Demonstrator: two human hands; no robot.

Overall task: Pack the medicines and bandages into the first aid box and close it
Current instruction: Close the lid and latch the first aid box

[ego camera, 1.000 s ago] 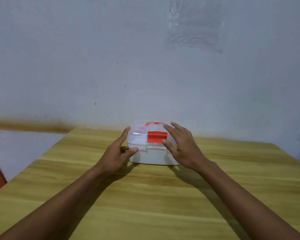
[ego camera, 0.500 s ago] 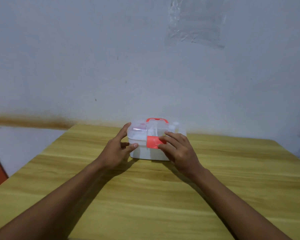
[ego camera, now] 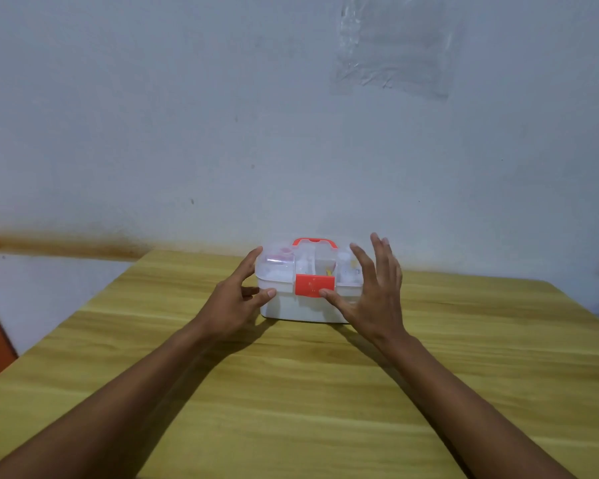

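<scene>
A white first aid box (ego camera: 301,307) sits on the wooden counter (ego camera: 291,392) near the pale wall (ego camera: 187,115), its clear lid (ego camera: 277,267) down and the red latch (ego camera: 313,285) flat against the front (a red handle (ego camera: 313,240) shows on top). The left hand (ego camera: 234,302) grips the box's left end. The right hand (ego camera: 374,299), fingers spread, touches the latch's lower corner with its thumb.

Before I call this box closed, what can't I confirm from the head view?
- Red front latch: the thumb of the right hand covers its lower corner; whether it snapped is unclear.
- Contents of the white plastic first aid box under its clear lid: blurred, too small.
- Box ends: behind the right hand and the grip of the left hand.
- Hinge side: faces away.
</scene>
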